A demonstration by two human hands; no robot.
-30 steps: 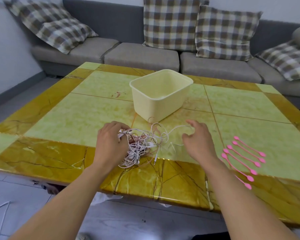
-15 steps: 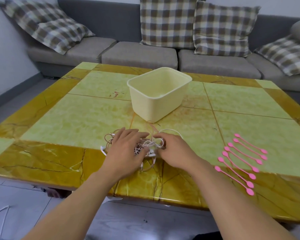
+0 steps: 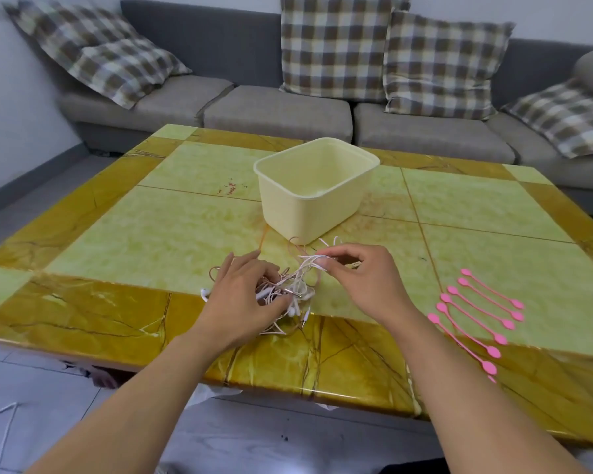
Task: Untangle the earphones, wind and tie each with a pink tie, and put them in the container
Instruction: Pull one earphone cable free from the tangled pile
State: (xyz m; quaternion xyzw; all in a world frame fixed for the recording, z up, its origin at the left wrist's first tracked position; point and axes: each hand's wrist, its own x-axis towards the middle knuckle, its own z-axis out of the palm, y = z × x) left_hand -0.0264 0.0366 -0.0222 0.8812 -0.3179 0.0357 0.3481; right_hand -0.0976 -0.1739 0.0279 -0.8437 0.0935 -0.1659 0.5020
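Note:
A tangle of white and pink earphones [image 3: 290, 290] lies near the front of the table, just before a cream plastic container [image 3: 308, 206] that holds nothing I can see. My left hand [image 3: 240, 302] rests on the left part of the tangle, its fingers curled into the cords. My right hand [image 3: 360, 278] pinches a bunch of white cords between thumb and fingers and holds them a little above the pile. Several pink ties [image 3: 476, 313] lie in a row to the right of my right hand.
The yellow and green marble table [image 3: 117, 241] fills the view, its front edge close to my arms. A grey sofa [image 3: 278, 111] with checked cushions stands behind it. White cords lie on the floor at lower left [image 3: 4, 419].
My right hand has taken hold of some white cords and lifted them up and to the right. My left hand has stayed on the tangle. The camera tilted slightly.

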